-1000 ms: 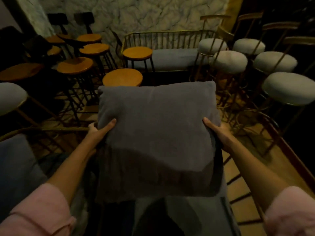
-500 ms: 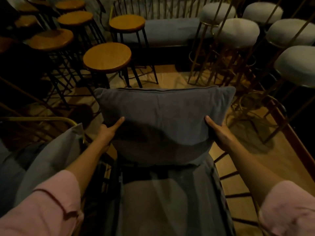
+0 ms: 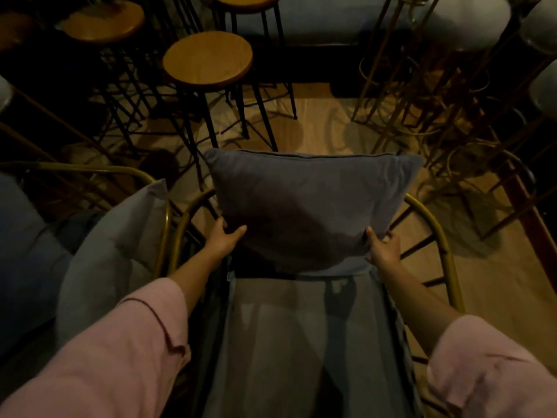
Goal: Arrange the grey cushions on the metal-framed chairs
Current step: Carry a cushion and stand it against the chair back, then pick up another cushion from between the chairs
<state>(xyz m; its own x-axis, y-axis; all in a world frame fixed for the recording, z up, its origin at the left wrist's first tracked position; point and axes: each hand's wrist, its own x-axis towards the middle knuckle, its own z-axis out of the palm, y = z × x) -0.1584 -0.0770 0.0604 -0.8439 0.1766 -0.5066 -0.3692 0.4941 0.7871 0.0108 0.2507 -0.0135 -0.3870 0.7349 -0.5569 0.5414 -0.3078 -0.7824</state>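
A square grey cushion (image 3: 310, 206) stands upright at the far end of a metal-framed chair (image 3: 434, 224), leaning against its curved gold backrest. Its lower edge rests on the chair's grey seat pad (image 3: 301, 342). My left hand (image 3: 224, 236) grips the cushion's lower left corner. At the lower right corner my right hand (image 3: 382, 245) holds the cushion too. Both pink sleeves reach in from the bottom of the view. A second grey cushion (image 3: 120, 245) leans upright in the neighbouring gold-framed chair (image 3: 90, 170) on the left.
Round wooden stools (image 3: 208, 58) on black legs stand on the wooden floor (image 3: 325, 128) beyond the chair. Gold-legged stools with pale padded seats (image 3: 470, 22) crowd the right side. A grey bench (image 3: 319, 22) runs along the back.
The cushion has gone down and away from me, from held in the air to standing on the seat against the backrest. My hands slid to its lower corners and my view tilted down.
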